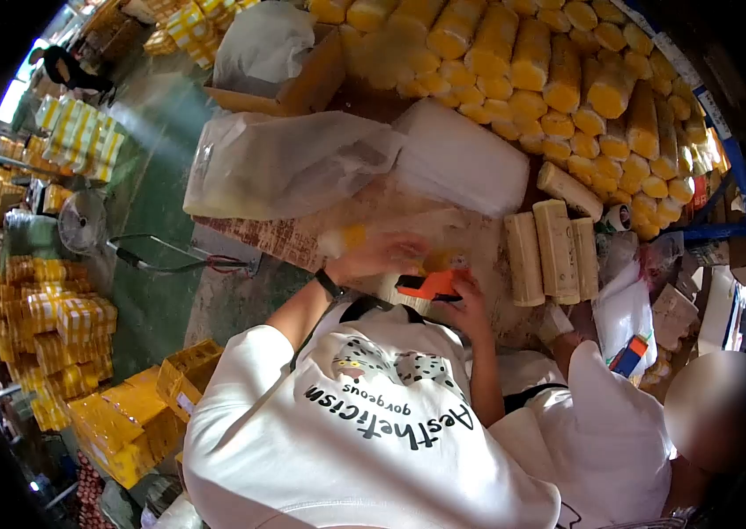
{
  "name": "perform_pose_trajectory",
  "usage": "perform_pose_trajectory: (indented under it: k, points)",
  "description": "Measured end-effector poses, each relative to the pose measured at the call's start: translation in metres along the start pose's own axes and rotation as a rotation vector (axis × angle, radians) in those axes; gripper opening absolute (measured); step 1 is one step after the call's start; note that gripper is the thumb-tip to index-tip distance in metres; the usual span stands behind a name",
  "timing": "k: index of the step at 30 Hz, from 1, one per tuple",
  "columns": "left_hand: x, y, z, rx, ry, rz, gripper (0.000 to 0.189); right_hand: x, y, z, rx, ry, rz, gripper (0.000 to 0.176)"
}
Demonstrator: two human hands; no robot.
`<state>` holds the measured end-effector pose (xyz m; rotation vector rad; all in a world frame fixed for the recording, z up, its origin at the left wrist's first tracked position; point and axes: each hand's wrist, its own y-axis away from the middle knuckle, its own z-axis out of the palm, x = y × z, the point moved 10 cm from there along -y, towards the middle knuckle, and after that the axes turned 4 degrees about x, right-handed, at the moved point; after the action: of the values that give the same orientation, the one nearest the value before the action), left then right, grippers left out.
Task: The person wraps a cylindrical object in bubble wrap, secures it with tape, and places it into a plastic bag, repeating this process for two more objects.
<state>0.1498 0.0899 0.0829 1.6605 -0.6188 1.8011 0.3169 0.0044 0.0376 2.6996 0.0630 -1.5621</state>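
Observation:
My right hand is closed around an orange-and-black tape dispenser, held just in front of my chest. Yellow tape shows beside the dispenser. My left hand, below a dark wristband, is over the table to the left of the dispenser; its fingers are smeared by motion. A pale object with a yellow band is right by that hand, too blurred to name. Whether the left hand grips it cannot be made out.
Clear plastic sheets and a white stack lie across the table. Beige wrapped rolls stand to the right, below piled yellow-ended rolls. A co-worker in white is close on my right. Yellow boxes are stacked at left.

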Motion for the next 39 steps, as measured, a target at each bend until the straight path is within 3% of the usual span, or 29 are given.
perform_pose_trajectory:
  k: [2,5,9,10,13,14,18,23,26,29,32,35,39]
  points:
    - [-0.015,0.000,-0.002,-0.090,-0.218,-0.064,0.025,-0.039,-0.008,-0.001,-0.085,0.159,-0.026,0.048]
    - [-0.031,-0.003,-0.022,-0.058,-0.025,-0.076,0.014,-0.058,-0.009,0.005,-0.015,0.053,-0.055,0.048]
    - [-0.037,-0.030,-0.065,0.107,0.023,-0.112,0.013,-0.046,-0.017,0.040,-0.071,-0.137,0.452,0.042]
    - [-0.040,-0.044,-0.079,0.137,-0.128,-0.153,0.015,-0.061,-0.028,0.042,-0.024,-0.102,0.454,0.041]
    - [-0.054,-0.095,-0.112,0.201,-0.196,-0.091,0.014,-0.055,-0.051,0.035,0.175,-0.079,0.500,0.043]
    - [-0.065,-0.112,-0.126,0.242,-0.165,-0.036,0.013,-0.066,-0.060,0.027,0.185,-0.024,0.527,0.044]
    - [-0.072,-0.155,-0.167,0.321,-0.148,-0.167,0.015,-0.031,-0.050,0.019,0.168,-0.122,0.671,0.049]
    - [-0.120,-0.168,-0.164,0.314,-0.527,-0.130,0.014,-0.017,-0.048,0.027,0.152,-0.081,0.730,0.053]
    - [-0.170,-0.157,-0.155,0.286,-0.346,-0.304,0.015,-0.005,-0.044,0.030,0.121,0.038,0.759,0.054]
    - [-0.206,-0.153,-0.143,0.223,-0.553,-0.237,0.018,0.004,-0.031,0.028,0.098,0.036,0.807,0.051]
    - [-0.205,-0.132,-0.116,0.136,-0.301,-0.324,0.015,0.009,-0.011,0.027,0.077,-0.005,0.833,0.049]
    - [-0.185,-0.108,-0.095,0.128,-0.575,-0.344,0.025,0.029,0.006,0.031,0.099,0.027,0.788,0.049]
    - [-0.158,-0.093,-0.097,0.290,-0.713,-0.159,0.056,0.043,0.019,0.049,0.101,-0.027,0.836,0.054]
